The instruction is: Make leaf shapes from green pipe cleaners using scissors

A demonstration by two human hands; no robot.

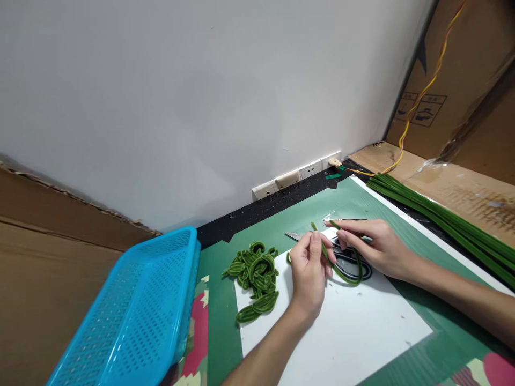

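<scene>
My left hand [309, 271] pinches one end of a green pipe cleaner [341, 274] that curves in a loop over to my right hand [372, 247]. The fingers of my right hand are closed on its other end. Both hands hover over a white sheet [346, 332]. Under the loop lies a pair of black-handled scissors [349, 258], its blades pointing left. A heap of bent green pipe-cleaner pieces [254, 279] lies to the left of my left hand.
A blue plastic basket [132, 316] stands at the left on a green mat [219, 321]. A bundle of long straight green pipe cleaners [446, 222] lies at the right. Wall sockets [295, 178], a yellow-red wire [422, 94] and cardboard [462, 69] stand behind.
</scene>
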